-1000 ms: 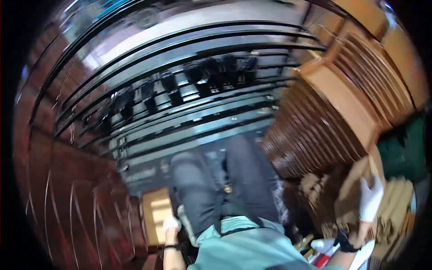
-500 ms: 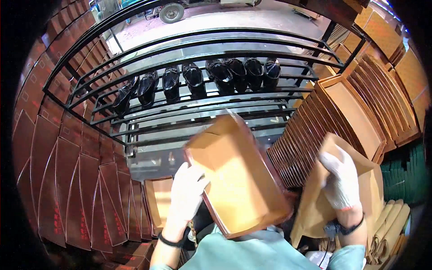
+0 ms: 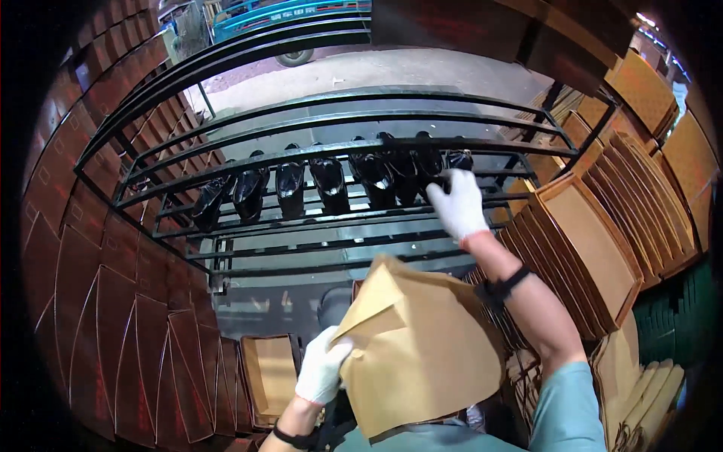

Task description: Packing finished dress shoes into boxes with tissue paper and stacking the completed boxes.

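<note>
Right hand (image 3: 456, 205) has shifted from the brown paper sheet (image 3: 440, 350) to the right end of the black metal rack (image 3: 497, 143); the sheet has moved from the person's right side to over the lap. Components are listed in descending order of size. Stacked dark-red boxes (image 3: 120, 354) extend along the left end of the rack. The rack spans the area ahead of the person. Nested open trays (image 3: 587, 248) stand beyond its near right corner. The sheet lies well short of the rack's near edge, creased at its upper left corner (most of what lies beneath it is hidden). One open box (image 3: 269, 377) sits near the left hand (image 3: 322, 365). Black shoes (image 3: 327, 177) stand in a row along the rack, between its left and right ends. Left-hand fingers grip the sheet's left edge. Right-hand fingers are parted beside the rightmost shoes; contact cannot be determined.
</note>
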The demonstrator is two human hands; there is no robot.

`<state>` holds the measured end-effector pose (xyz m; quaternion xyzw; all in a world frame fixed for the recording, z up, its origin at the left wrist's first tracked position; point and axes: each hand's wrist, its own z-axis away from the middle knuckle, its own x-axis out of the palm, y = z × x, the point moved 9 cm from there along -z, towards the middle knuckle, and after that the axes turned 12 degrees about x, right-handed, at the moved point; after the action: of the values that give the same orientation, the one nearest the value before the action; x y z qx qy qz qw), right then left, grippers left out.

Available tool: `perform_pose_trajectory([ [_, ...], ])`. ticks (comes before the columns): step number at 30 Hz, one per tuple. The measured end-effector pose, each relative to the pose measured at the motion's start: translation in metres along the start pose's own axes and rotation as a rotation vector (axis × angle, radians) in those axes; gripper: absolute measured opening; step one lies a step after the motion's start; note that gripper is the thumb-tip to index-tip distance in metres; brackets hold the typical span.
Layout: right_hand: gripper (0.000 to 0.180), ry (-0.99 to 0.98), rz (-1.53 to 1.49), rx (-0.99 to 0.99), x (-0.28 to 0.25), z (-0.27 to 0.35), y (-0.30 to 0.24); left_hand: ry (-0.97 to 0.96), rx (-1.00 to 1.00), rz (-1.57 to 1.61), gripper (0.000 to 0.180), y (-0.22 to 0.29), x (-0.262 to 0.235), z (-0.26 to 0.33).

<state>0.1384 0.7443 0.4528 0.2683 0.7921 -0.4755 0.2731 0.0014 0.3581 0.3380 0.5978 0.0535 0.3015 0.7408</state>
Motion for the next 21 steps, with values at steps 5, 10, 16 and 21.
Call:
perform_pose_trajectory([
  [5, 0.066, -0.401, 0.401, 0.342, 0.105, -0.114, 0.083, 0.063, 0.009, -0.145, 0.028, 0.004, -0.048, 0.007],
  [10, 0.051, -0.370, 0.456, 0.352, 0.115, -0.129, 0.158, 0.039, -0.030, -0.168, 0.030, -0.024, -0.071, 0.003],
  [16, 0.033, -0.407, -0.382, 0.499, -0.021, 0.039, 0.145, 0.125, -0.039, -0.100, 0.027, -0.024, -0.102, 0.013],
  [21, 0.038, -0.460, -0.536, 0.696, -0.161, 0.176, 0.057, -0.003, 0.003, -0.109, 0.030, -0.008, -0.111, 0.012],
])
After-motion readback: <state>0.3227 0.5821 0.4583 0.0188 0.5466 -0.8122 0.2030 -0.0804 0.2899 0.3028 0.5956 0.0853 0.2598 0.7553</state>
